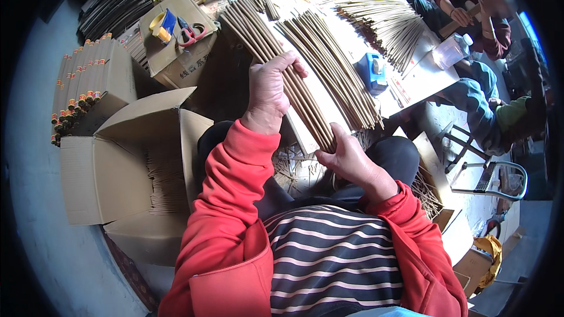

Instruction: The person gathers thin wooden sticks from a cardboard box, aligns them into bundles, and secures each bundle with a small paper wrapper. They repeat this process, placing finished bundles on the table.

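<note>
A bundle of long brown incense sticks [252, 29] slants across in front of me, over the near edge of the white table. My left hand [271, 82] is wrapped round its middle. At the bundle's lower end my right hand [346, 155] grips, its thumb against the sticks; the fingers beneath are partly hidden. Just right of the bundle, a loose row of similar incense sticks [335, 67] lies on the table. Farther right, a fanned pile of thinner, paler sticks [390, 29] lies near a blue tape dispenser [374, 72].
An open cardboard box [123, 170] with sticks inside stands at my left. Behind it, banded bundles [82, 76] are stacked near a carton carrying red-handled scissors [191, 32] and tape [163, 26]. A clear plastic jug [451, 51] stands by the right table edge; another person [470, 14] sits beyond.
</note>
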Available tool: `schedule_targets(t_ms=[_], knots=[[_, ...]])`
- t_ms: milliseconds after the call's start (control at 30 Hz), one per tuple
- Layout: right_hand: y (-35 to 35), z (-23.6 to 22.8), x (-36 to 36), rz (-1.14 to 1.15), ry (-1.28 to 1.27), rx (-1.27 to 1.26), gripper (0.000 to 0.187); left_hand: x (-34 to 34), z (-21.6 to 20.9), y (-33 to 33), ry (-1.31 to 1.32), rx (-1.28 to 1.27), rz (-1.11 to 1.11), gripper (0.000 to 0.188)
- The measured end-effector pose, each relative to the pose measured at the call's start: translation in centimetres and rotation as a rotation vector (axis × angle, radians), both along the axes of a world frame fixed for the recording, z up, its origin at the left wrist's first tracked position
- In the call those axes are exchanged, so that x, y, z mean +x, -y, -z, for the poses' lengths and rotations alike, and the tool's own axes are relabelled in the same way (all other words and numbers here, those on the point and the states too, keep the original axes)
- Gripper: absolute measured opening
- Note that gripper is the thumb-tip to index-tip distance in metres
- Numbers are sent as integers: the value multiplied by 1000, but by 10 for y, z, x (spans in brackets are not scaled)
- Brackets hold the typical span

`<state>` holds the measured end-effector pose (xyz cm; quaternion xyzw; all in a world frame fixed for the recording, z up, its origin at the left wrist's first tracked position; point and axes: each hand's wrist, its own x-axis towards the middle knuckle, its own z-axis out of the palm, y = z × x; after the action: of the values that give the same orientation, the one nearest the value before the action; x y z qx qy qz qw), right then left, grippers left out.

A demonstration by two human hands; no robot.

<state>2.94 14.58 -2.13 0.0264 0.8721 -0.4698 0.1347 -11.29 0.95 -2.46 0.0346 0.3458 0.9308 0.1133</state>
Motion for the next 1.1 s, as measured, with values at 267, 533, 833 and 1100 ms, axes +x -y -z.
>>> schedule_targets(t_ms=[267,533,833,1100], knots=[[2,3,-58,8,-412,-263,34,12,-100,12,-718,-39,51,46],[11,32,-89,7,-516,-436,43,15,-61,-10,-632,-454,90,51],[8,53,-92,-66,-374,-283,25,11,-54,-1,-510,-209,-232,26],[10,-22,-60,-202,226,-263,33,-7,8,40,47,286,166,9]])
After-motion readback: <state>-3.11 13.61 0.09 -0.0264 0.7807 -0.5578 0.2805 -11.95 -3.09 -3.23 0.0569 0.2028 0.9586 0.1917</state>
